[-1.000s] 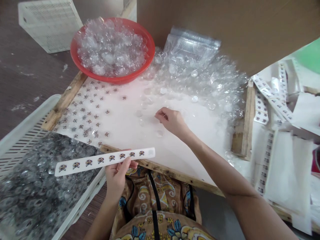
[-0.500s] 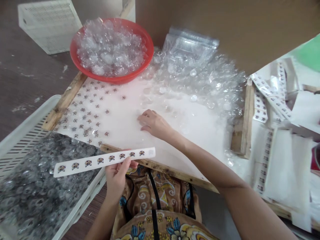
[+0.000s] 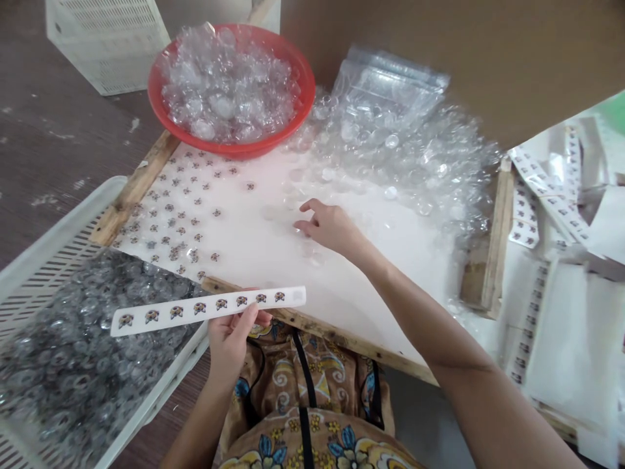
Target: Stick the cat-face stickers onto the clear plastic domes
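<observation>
A white strip (image 3: pixel 188 311) with a row of animal-head stickers lies across the fingers of my left hand (image 3: pixel 233 335), the thumb pressing on it near its right end. My right hand (image 3: pixel 326 225) is over the white board (image 3: pixel 254 241), thumb and forefinger apart, nothing visible between them. Faint clear discs are on the board near those fingers. On the board's left part are many clear pieces with animal-head stickers (image 3: pixel 170 225). A pile of clear discs (image 3: pixel 405 156) covers its back right.
A red basin (image 3: pixel 239 148) heaped with clear pieces stands at the back left. Lower left, a white crate (image 3: pixel 53 260) holds many more pieces. Wooden edges (image 3: pixel 137 185) border the board. Sticker strips (image 3: pixel 551 195) and papers lie at the right, beside a brown panel (image 3: pixel 478 58).
My right hand has moved right and slightly up the board, and its thumb and forefinger have spread. My left hand still holds the strip. The whole view has shifted slightly.
</observation>
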`<action>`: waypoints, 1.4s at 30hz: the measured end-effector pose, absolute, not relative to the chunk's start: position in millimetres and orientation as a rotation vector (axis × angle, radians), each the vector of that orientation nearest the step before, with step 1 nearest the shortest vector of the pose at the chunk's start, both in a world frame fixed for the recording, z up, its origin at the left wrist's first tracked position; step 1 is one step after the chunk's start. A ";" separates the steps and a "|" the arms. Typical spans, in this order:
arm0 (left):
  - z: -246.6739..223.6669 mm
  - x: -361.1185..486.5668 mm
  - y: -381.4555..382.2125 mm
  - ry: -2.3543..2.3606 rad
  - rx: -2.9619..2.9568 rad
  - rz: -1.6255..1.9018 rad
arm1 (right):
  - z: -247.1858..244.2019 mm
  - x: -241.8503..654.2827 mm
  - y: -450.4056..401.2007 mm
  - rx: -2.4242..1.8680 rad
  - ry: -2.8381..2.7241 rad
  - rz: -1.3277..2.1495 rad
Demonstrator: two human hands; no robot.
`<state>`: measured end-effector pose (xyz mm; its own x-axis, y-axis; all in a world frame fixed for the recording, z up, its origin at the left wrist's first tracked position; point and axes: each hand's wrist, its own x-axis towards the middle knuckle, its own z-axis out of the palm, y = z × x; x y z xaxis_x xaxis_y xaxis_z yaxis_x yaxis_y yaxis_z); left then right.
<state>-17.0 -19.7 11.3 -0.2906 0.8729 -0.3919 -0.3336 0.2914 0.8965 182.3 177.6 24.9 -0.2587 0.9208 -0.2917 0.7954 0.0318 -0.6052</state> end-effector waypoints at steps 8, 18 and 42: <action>11.0 -19.2 -21.8 1.406 0.544 1.293 | 30.0 151.9 161.6 -1.592 -2.508 0.493; 11.0 -26.7 -27.1 1.430 0.513 1.355 | 15.0 147.9 151.6 -1.314 -2.515 0.819; 12.7 -26.1 -23.0 1.456 0.504 1.348 | 14.0 142.2 173.1 -1.484 -2.353 0.705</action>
<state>-26.1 -23.0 12.7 -0.3704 0.8405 -0.3954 -0.3293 0.2792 0.9020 142.2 173.1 14.0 -0.4383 0.8984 -0.0288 0.7662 0.3567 -0.5345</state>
